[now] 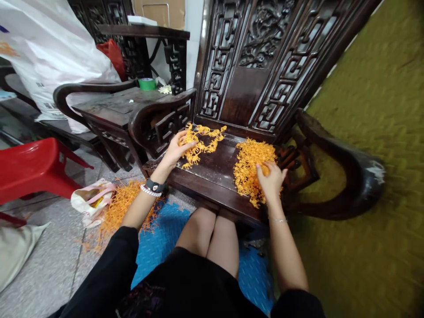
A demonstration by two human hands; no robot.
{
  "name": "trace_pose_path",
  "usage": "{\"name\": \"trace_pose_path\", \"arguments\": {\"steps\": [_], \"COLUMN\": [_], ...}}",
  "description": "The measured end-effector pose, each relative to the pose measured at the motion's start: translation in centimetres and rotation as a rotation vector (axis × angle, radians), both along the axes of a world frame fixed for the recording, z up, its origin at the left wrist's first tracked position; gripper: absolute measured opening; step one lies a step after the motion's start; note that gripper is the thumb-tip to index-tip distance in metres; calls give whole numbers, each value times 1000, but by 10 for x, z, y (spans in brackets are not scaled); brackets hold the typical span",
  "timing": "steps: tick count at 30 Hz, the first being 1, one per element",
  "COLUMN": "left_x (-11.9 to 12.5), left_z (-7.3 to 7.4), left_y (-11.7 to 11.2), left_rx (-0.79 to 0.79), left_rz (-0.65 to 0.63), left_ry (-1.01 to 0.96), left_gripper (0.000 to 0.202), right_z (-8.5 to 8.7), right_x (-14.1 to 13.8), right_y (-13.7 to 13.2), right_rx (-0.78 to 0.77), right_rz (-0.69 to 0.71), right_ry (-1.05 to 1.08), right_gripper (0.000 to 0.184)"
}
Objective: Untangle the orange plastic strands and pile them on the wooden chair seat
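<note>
On the dark wooden chair seat (215,176), my left hand (174,150) curls its thumb and fingers around some orange-yellow spiky pieces (199,143). They look like small branched plastic parts and trail off in a loose, chain-like loop toward the backrest. My right hand (272,179) rests over the right edge of a denser pile of similar pieces (250,163), its fingers apart. A few pieces show between the thumb and forefinger, but no firm grip on them is visible. The fingertips of both hands are partly hidden among the pieces.
Orange pieces (127,201) lie heaped on the floor at left beside a white-and-pink bag (89,198). A red stool (29,165) stands farther left. Green tape (147,84) sits on a side table (106,106). The curved armrest (351,194) bounds the right side; a blue mat (162,238) lies below.
</note>
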State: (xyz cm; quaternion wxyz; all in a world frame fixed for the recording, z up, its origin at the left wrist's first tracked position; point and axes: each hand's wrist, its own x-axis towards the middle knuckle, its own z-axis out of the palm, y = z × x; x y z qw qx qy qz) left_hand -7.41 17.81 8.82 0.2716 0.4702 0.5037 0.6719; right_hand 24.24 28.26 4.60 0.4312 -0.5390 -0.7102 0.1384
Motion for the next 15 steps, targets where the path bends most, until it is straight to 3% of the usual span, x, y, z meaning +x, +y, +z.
{"name": "trace_pose_path", "arguments": {"steps": [3,5,6,7,10,13,15], "left_x": [28,50,59,68,82,83,81], "left_z": [10,14,15,15,8,-7,-17], "left_y": [-27,-47,-56,-66,-93,-116,-126], "left_rx": [22,38,40,33,-26,-66,-98], "left_rz": [-110,-167,-198,-229,-278,-164,-102], "left_ry": [-23,68,123,165,122,-63,-128], "left_gripper": [56,55,53,50,43,31,26], "right_z": [21,32,37,40,49,56,60], "right_x": [-27,-48,-57,-64,-69,-55,-44], "right_y": [-46,-81,-97,-110,-133,-140,-147], "right_rx": [-176,-422,-536,-633,-840,-955,-944], "right_rz": [359,686,784,823,760,783,815], "right_ry": [247,477,599,721,1000,1181,1241], "right_gripper": [53,53,51,47,31,33,39]}}
